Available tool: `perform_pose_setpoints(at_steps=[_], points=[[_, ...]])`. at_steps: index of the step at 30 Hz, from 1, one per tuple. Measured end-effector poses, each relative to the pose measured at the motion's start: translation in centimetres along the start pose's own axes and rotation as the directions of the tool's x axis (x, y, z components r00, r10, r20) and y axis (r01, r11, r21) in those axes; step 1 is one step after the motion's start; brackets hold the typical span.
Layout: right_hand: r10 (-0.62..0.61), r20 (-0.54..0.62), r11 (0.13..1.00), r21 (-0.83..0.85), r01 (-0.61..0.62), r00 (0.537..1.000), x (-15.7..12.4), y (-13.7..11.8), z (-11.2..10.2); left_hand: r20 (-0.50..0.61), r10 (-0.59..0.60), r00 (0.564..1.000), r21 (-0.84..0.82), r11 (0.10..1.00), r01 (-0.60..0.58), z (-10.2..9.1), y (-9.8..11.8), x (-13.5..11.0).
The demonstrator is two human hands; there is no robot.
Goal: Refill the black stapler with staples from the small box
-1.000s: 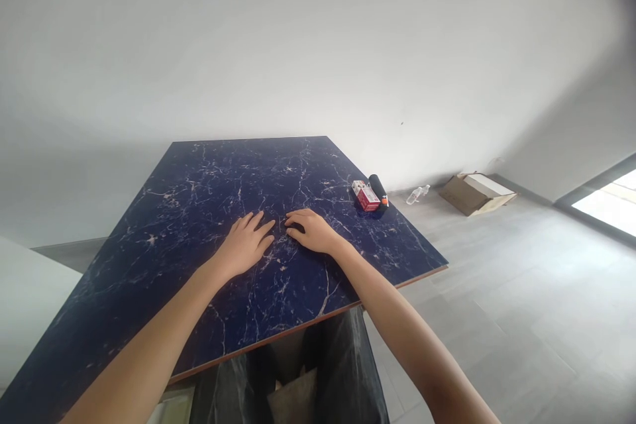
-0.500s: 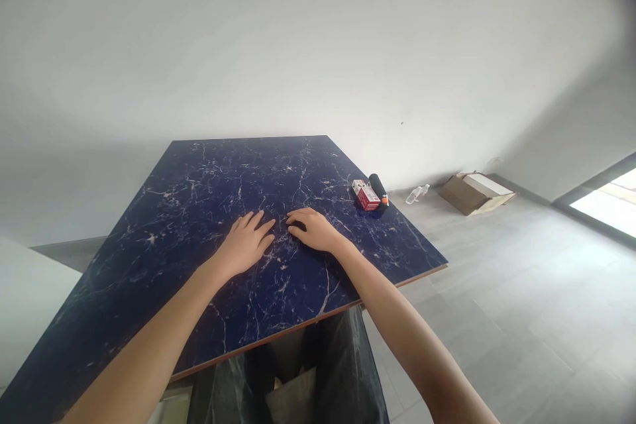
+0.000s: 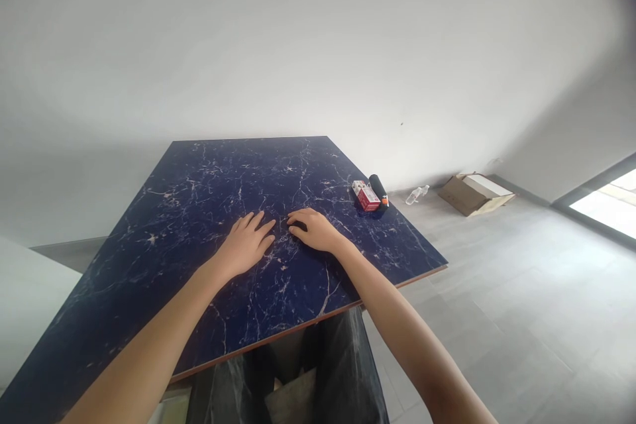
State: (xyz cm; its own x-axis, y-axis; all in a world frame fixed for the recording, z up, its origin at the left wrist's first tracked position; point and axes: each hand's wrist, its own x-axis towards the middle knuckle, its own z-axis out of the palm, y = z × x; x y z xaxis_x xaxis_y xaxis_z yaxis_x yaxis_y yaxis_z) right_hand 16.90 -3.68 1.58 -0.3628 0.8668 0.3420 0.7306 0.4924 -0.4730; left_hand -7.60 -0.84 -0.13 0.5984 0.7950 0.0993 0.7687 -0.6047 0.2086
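A large dark blue marbled slab (image 3: 189, 199) lies flat in front of me. My left hand (image 3: 244, 245) rests palm down on its middle, fingers stretched out and empty. Beside it, my right hand (image 3: 313, 230) also lies on the slab, fingers slightly curved and pointing left, holding nothing. The two hands' fingertips almost meet. At the slab's right edge sit a small red and white box (image 3: 365, 195) and a black cylinder with an orange end (image 3: 379, 190), an arm's reach beyond my right hand.
Black plastic sheeting (image 3: 342, 371) hangs under the slab's near edge. On the grey tiled floor at the right lie a clear plastic bottle (image 3: 417, 194) and a flat cardboard box (image 3: 474, 193). A white wall stands behind. A bright doorway (image 3: 609, 202) opens far right.
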Motion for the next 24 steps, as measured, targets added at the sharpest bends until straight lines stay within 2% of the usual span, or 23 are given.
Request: perform_pose_setpoints(at_steps=[9, 11, 13, 15, 16, 17, 19, 20, 21, 22, 24], points=[[-0.006, -0.022, 1.0, 0.008, 0.006, 1.0, -0.2, 0.3, -0.2, 0.023, -0.009, 1.0, 0.007, 1.0, 0.009, -0.3, 0.2, 0.0], [0.024, -0.066, 1.0, -0.013, -0.025, 0.998, -0.4, 0.9, -0.7, 0.025, -0.008, 1.0, -0.003, 1.0, 0.008, -0.3, 0.1, -0.1], [0.082, -0.168, 0.994, -0.056, -0.092, 0.982, -0.8, 2.1, -1.7, 0.029, -0.002, 1.0, -0.011, 1.0, 0.002, -0.2, -0.1, -0.1], [0.154, -0.334, 0.973, -0.111, -0.202, 0.93, -1.5, 3.8, -3.2, 0.036, 0.0, 0.999, -0.016, 1.0, 0.001, -0.2, -0.2, -0.1], [0.191, -0.433, 0.953, -0.134, -0.272, 0.881, -2.0, 4.8, -4.1, 0.039, -0.001, 0.999, -0.019, 1.0, 0.002, -0.2, -0.2, -0.1], [0.227, -0.539, 0.923, -0.147, -0.356, 0.811, -2.6, 5.8, -5.1, 0.041, -0.003, 0.999, -0.022, 1.0, 0.004, -0.3, -0.2, -0.1], [0.285, -0.723, 0.826, -0.147, -0.544, 0.629, -4.0, 7.9, -6.9, 0.042, -0.007, 0.999, -0.027, 1.0, 0.008, -0.3, 0.0, -0.1], [0.304, -0.763, 0.78, -0.144, -0.609, 0.57, -4.7, 8.9, -7.6, 0.043, -0.009, 0.999, -0.027, 1.0, 0.011, -0.4, 0.0, -0.1], [0.334, -0.771, 0.746, -0.136, -0.652, 0.543, -5.3, 9.8, -8.1, 0.044, -0.012, 0.999, -0.026, 1.0, 0.013, -0.4, 0.1, 0.0], [0.379, -0.755, 0.721, -0.121, -0.683, 0.534, -5.8, 10.6, -8.5, 0.047, -0.014, 0.999, -0.023, 1.0, 0.015, -0.5, 0.2, 0.0], [0.474, -0.686, 0.693, -0.097, -0.715, 0.552, -6.5, 11.8, -8.7, 0.059, -0.019, 0.998, -0.019, 1.0, 0.02, -0.6, 0.3, 0.0]])
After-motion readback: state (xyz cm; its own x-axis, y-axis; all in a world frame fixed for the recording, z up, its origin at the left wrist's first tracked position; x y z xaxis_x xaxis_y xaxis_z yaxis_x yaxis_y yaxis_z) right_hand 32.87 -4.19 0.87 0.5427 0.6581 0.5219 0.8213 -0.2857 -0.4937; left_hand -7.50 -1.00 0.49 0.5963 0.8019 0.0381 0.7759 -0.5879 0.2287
